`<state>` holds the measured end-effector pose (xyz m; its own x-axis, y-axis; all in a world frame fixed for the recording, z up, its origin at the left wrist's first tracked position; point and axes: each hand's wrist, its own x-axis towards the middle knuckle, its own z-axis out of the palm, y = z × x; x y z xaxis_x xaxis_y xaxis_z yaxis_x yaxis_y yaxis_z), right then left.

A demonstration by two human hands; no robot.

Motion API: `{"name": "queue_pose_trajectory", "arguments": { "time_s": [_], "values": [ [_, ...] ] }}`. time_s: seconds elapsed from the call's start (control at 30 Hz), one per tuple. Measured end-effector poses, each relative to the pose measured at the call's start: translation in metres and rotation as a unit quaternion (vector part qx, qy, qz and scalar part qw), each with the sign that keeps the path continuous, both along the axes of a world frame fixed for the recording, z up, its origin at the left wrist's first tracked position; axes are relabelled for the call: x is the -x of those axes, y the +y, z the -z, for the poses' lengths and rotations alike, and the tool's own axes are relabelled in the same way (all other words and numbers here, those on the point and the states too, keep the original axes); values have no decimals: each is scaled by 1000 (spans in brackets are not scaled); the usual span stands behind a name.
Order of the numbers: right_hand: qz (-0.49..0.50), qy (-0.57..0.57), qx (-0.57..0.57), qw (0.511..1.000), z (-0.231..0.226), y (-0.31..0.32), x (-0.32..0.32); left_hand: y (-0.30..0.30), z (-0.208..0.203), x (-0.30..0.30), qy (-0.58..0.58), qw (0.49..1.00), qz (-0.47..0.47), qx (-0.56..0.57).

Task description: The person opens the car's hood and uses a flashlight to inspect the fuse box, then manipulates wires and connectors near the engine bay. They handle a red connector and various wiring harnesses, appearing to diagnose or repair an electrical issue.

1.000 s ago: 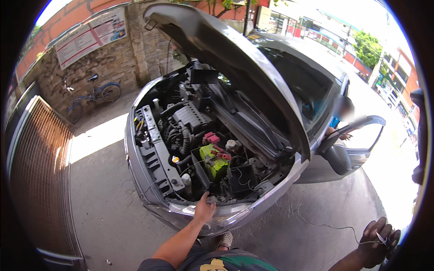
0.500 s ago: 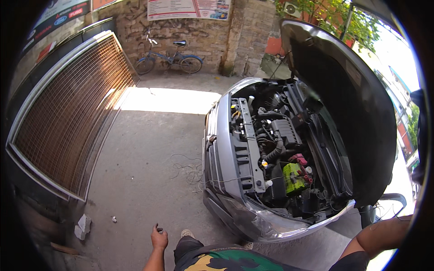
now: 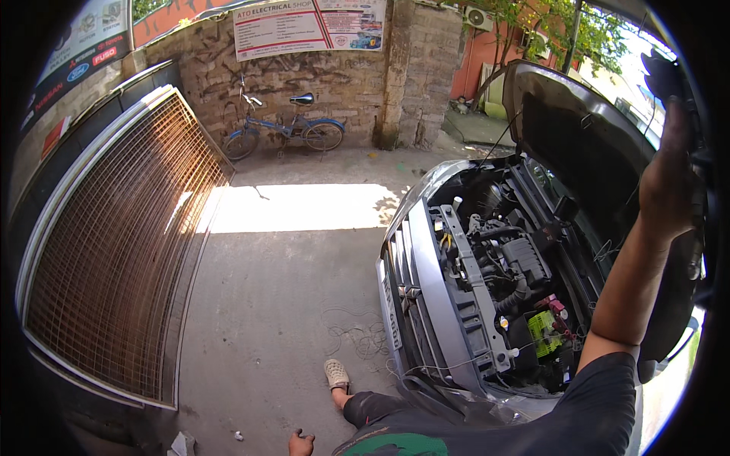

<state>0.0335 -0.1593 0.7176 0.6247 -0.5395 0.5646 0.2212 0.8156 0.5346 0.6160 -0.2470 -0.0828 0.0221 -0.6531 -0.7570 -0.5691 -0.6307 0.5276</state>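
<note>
Up high, the right hand (image 3: 669, 186) is by the edge of the hood (image 3: 597, 140), its grip unclear. The left hand (image 3: 301, 443) hangs above the floor (image 3: 251, 319), fingers apart.

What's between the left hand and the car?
In the head view, the person's leg, in dark shorts, comes between the left hand and the car; tangled wire lies farther off, by the car's front.

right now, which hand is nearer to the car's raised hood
Right. The right hand is up at the raised hood, overlapping its outer side in the picture; contact can't be told. The left hand is low, near the picture's lower edge, well left of the hood.
</note>
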Motion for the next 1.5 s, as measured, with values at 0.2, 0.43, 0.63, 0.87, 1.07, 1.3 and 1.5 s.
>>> {"name": "queue_pose_trajectory", "arguments": {
  "time_s": [0.2, 0.43, 0.63, 0.87, 1.07, 1.3, 1.5],
  "values": [
    [-625, -379, -136, 669, 77, -226, 17, -159, -25, -38, -155, 968, 197, -26],
    [-564, -625, -121, 526, 199, -361, 14, -427, -56, 62, -147, 945, 290, 4],
    [-416, -781, -50, 463, 331, -435, 35, -643, -58, 135, -183, 876, 444, 40],
    [-307, -863, 62, 397, 372, -478, 56, -843, -148, 441, 38, 823, 530, 203],
    [-284, -906, 43, 311, 383, -523, 126, -731, -336, 735, 472, 667, 573, -56],
    [-148, -967, 37, 205, 447, -507, 245, -633, -291, 890, 415, 644, 610, -204],
    [-207, -943, 218, 141, 508, -502, 304, -600, -244, 945, 316, 687, 514, -406]
  ]
}}
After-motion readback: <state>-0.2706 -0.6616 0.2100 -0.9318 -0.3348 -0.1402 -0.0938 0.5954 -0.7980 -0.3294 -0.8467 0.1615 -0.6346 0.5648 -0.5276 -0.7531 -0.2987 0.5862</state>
